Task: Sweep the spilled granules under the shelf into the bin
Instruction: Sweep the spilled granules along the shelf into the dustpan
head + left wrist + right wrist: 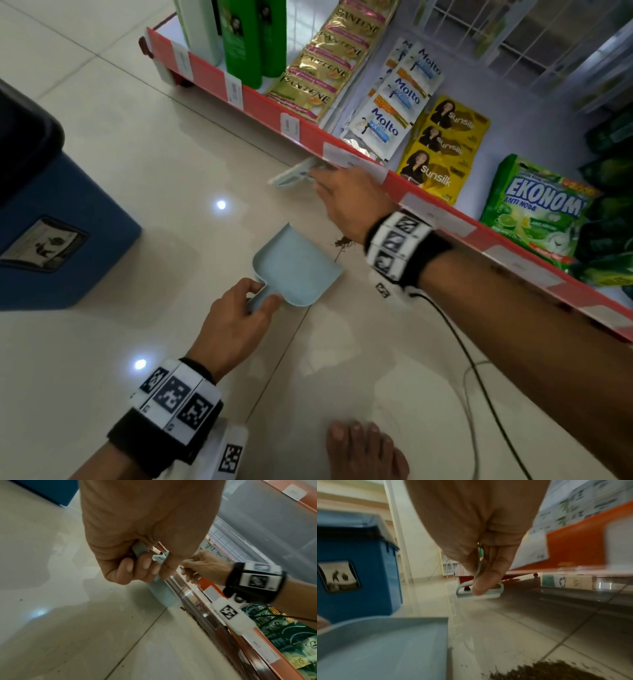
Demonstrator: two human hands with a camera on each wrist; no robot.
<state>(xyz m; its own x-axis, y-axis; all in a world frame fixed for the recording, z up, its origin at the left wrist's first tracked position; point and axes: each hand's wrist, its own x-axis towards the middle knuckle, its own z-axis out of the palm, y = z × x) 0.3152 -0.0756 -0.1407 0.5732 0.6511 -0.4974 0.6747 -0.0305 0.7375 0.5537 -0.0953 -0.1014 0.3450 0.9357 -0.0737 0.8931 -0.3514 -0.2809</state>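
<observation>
A pale blue dustpan (294, 265) lies flat on the tiled floor, and my left hand (239, 315) grips its handle (142, 551). Beside the pan's right edge sits a small brown pile of granules (343, 242), which shows close up in the right wrist view as granules (556, 669) next to the dustpan (385, 649). My right hand (346, 198) holds a pale blue hand brush (291, 174) by its handle, with the brush (479, 592) low over the floor at the shelf's front edge. A line of granules (192, 616) runs along the shelf base.
A blue bin (51, 222) with a black liner stands on the floor at the left. The red-edged bottom shelf (274, 109) carries sachets and detergent packs. A black cable (479, 370) trails over the floor at the right, near a bare foot (363, 448).
</observation>
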